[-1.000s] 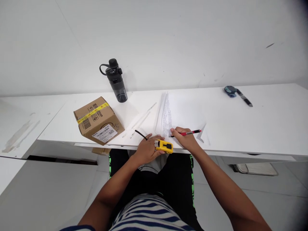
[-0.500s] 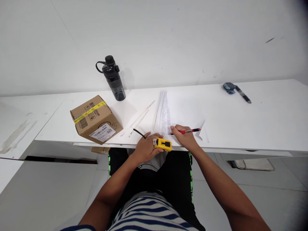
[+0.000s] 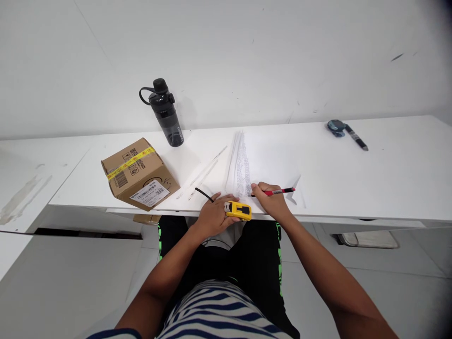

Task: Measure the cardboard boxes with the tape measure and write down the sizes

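Note:
My left hand [image 3: 213,217] is closed around a yellow tape measure [image 3: 240,210] at the desk's front edge. A thin black strap [image 3: 204,193] sticks out past its fingers. In my right hand [image 3: 271,200] is a red pen [image 3: 278,192], pinched with its point down at the paper. Under that hand lies a sheaf of white paper [image 3: 273,160], its left part a narrow strip covered in small writing. My left fingertips are by the lower left corner of the paper; whether they press on it I cannot tell.
A taped cardboard box [image 3: 139,174] sits at the left of the white desk [image 3: 399,183], with a black water bottle [image 3: 165,113] behind it. Toward the back right are a small dark blue object [image 3: 335,127] and a black marker [image 3: 356,138]. A wall [image 3: 226,56] rises behind.
The view has shifted very slightly. Both hands stay in nearly the same place, with the tape measure and the pen still held.

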The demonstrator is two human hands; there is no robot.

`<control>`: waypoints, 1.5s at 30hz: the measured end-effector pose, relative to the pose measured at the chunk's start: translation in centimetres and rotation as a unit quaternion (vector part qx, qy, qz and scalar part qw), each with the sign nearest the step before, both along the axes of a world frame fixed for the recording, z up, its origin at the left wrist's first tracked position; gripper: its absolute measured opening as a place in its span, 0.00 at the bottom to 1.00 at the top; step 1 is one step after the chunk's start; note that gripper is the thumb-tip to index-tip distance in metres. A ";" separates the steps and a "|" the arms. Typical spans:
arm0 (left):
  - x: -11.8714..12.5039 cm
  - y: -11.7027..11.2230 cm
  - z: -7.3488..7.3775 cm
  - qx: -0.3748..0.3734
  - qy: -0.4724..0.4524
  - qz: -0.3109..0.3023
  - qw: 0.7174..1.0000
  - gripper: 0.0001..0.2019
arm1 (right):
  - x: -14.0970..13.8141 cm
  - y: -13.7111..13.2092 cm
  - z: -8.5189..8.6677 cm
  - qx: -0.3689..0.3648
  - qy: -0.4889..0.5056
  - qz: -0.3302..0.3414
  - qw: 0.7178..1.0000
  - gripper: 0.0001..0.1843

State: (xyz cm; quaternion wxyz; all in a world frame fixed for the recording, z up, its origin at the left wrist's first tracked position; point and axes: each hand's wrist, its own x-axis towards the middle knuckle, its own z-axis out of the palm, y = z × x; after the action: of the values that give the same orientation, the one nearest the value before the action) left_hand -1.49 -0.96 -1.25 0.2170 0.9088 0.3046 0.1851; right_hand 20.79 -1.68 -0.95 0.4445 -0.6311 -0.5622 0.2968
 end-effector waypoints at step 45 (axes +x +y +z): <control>0.0 -0.2 0.0 0.019 0.010 0.009 1.000 0.25 | -0.2 0.0 0.3 0.004 0.021 -0.026 0.999 0.24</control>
State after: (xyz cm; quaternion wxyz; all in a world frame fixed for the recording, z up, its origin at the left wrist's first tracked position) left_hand -1.48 -1.16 -1.22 0.1953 0.9118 0.3111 0.1836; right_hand 20.55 -1.73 -0.70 0.4666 -0.6375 -0.5370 0.2960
